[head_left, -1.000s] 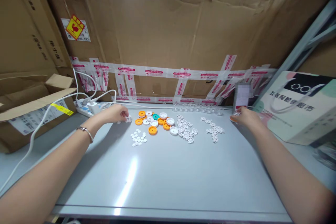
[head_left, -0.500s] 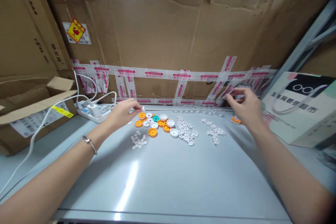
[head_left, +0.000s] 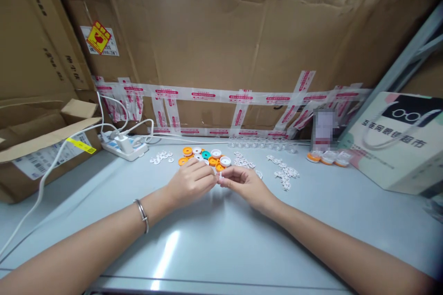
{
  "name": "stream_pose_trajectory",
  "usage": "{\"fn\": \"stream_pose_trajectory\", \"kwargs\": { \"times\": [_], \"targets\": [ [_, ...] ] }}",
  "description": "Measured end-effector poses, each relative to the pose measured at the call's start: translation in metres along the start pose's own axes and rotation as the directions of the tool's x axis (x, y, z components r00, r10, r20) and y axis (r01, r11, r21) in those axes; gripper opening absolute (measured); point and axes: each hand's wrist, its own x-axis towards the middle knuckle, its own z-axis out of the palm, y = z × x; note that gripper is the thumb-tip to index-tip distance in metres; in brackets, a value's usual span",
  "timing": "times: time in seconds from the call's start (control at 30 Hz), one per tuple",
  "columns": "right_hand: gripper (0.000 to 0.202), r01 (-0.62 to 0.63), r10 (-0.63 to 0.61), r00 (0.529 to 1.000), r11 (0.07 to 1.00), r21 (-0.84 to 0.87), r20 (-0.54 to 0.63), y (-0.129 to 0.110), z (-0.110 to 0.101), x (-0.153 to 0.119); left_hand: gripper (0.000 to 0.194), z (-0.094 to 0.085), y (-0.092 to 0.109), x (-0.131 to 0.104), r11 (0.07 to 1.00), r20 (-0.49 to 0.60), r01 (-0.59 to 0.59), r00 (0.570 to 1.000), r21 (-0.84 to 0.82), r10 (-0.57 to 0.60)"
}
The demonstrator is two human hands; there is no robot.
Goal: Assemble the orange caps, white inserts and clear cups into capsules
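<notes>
My left hand [head_left: 192, 182] and my right hand [head_left: 249, 190] meet over the front of the parts, fingertips pinched together around a small white plastic piece [head_left: 220, 175]. Which fingers bear it is partly hidden. Just behind them lies a cluster of round wheel-like parts: orange discs [head_left: 187, 151], white rings [head_left: 225, 161] and a teal disc [head_left: 206, 154]. Small white stemmed pieces [head_left: 161, 157] are scattered to the left. White openwork pieces [head_left: 244, 160] lie behind my right hand, and more openwork pieces [head_left: 286, 173] to its right. My left hand covers the spot of the small white discs.
Clear round cups [head_left: 263, 144] stand in a row along the back. Orange-and-white assembled pieces [head_left: 327, 158] sit before a partly blurred upright object [head_left: 323, 129]. A power strip [head_left: 129, 151], an open carton [head_left: 51, 152] and a paper bag [head_left: 394, 147] flank the table.
My left hand has moved right and toward me from the left side of the cluster. My right hand has come left from beside the orange-and-white pieces, and both hands now meet.
</notes>
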Motion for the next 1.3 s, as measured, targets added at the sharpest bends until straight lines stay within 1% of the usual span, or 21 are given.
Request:
{"fn": "stream_pose_trajectory", "kwargs": {
  "times": [0.07, 0.1, 0.13, 0.17, 0.2, 0.23, 0.27, 0.3, 0.37, 0.5, 0.67, 0.83, 0.93, 1.03, 1.1, 1.13, 1.17, 1.23, 1.27, 1.3],
  "targets": [
    [0.022, -0.016, 0.017, 1.000, 0.995, -0.096, 0.010, 0.004, -0.002, 0.001, 0.013, -0.004, -0.010, 0.000, 0.998, 0.072, -0.053, 0.996, -0.022, 0.054],
    [0.020, -0.017, 0.020, 1.000, 0.986, -0.167, 0.015, 0.006, -0.003, 0.001, 0.013, -0.007, -0.017, 0.000, 0.998, 0.111, -0.049, 0.992, -0.033, 0.053],
    [0.017, -0.012, 0.018, 1.000, 0.970, -0.244, 0.022, 0.008, -0.004, 0.001, 0.013, -0.010, -0.025, -0.001, 0.999, 0.144, 0.009, 0.990, -0.039, -0.004],
    [0.015, 0.002, 0.008, 1.000, 0.947, -0.322, 0.030, 0.010, -0.005, 0.000, 0.014, -0.012, -0.033, -0.001, 0.994, 0.177, 0.100, 0.980, -0.033, -0.093],
    [0.012, 0.026, -0.012, 0.999, 0.918, -0.396, 0.037, 0.011, -0.005, -0.001, 0.016, -0.014, -0.042, -0.003, 0.977, 0.228, 0.212, 0.953, -0.025, -0.201],
    [0.010, 0.057, -0.042, 0.998, 0.885, -0.462, 0.044, 0.012, -0.006, -0.001, 0.016, -0.015, -0.050, -0.004, 0.946, 0.284, 0.323, 0.910, -0.028, -0.303],
    [0.009, 0.090, -0.074, 0.996, 0.850, -0.518, 0.051, 0.013, -0.006, -0.002, 0.017, -0.016, -0.056, -0.006, 0.908, 0.345, 0.418, 0.858, -0.036, -0.382],
    [0.008, 0.119, -0.105, 0.993, 0.817, -0.564, 0.058, 0.014, -0.006, -0.002, 0.018, -0.015, -0.062, -0.008, 0.887, 0.382, 0.459, 0.827, -0.039, -0.411],
    [0.006, 0.158, -0.149, 0.987, 0.764, -0.625, 0.067, 0.016, -0.006, -0.003, 0.020, -0.012, -0.070, -0.013, 0.865, 0.439, 0.500, 0.788, -0.047, -0.432],
    [0.007, 0.161, -0.151, 0.986, 0.736, -0.657, 0.072, 0.018, -0.007, -0.002, 0.024, -0.006, -0.080, -0.024, 0.833, 0.493, 0.553, 0.729, -0.014, -0.475],
    [0.011, 0.145, -0.121, 0.989, 0.740, -0.657, 0.082, 0.018, -0.008, -0.001, 0.020, -0.004, -0.091, -0.035, 0.794, 0.571, 0.608, 0.643, 0.024, -0.510],
    [0.012, 0.146, -0.107, 0.989, 0.774, -0.617, 0.099, 0.018, -0.006, -0.001, 0.025, -0.001, -0.092, -0.040, 0.760, 0.606, 0.649, 0.589, 0.039, -0.535],
    [0.015, 0.141, -0.107, 0.990, 0.792, -0.594, 0.092, 0.016, -0.006, -0.001, 0.022, -0.001, -0.092, -0.040, 0.743, 0.620, 0.668, 0.566, 0.040, -0.543],
    [0.019, 0.086, -0.055, 0.996, 0.836, -0.542, 0.073, 0.013, -0.007, -0.002, 0.024, -0.009, -0.087, -0.031, 0.723, 0.600, 0.689, 0.558, 0.048, -0.573],
    [0.024, 0.025, 0.010, 0.997, 0.882, -0.471, 0.072, 0.011, -0.008, -0.002, 0.028, -0.016, -0.077, -0.021, 0.711, 0.559, 0.703, 0.580, 0.025, -0.593],
    [0.027, -0.003, 0.040, 0.996, 0.901, -0.433, 0.077, 0.010, -0.009, -0.002, 0.028, -0.019, -0.069, -0.014, 0.708, 0.529, 0.707, 0.603, -0.007, -0.597],
    [0.029, -0.025, 0.064, 0.994, 0.916, -0.401, 0.084, 0.010, -0.010, -0.001, 0.030, -0.021, -0.059, -0.008, 0.693, 0.472, 0.712, 0.652, -0.113, -0.593],
    [0.032, -0.048, 0.087, 0.992, 0.936, -0.349, 0.094, 0.009, -0.011, -0.001, 0.032, -0.020, -0.037, 0.002, 0.690, 0.412, 0.644, 0.756, -0.331, -0.509],
    [0.033, -0.052, 0.089, 0.991, 0.945, -0.322, 0.100, 0.010, -0.012, -0.001, 0.029, -0.017, -0.027, 0.005, 0.694, 0.400, 0.607, 0.789, -0.388, -0.466],
    [0.035, -0.054, 0.088, 0.991, 0.954, -0.293, 0.104, 0.010, -0.012, -0.001, 0.026, -0.013, -0.017, 0.007, 0.698, 0.411, 0.578, 0.809, -0.423, -0.421]
  ]
}}
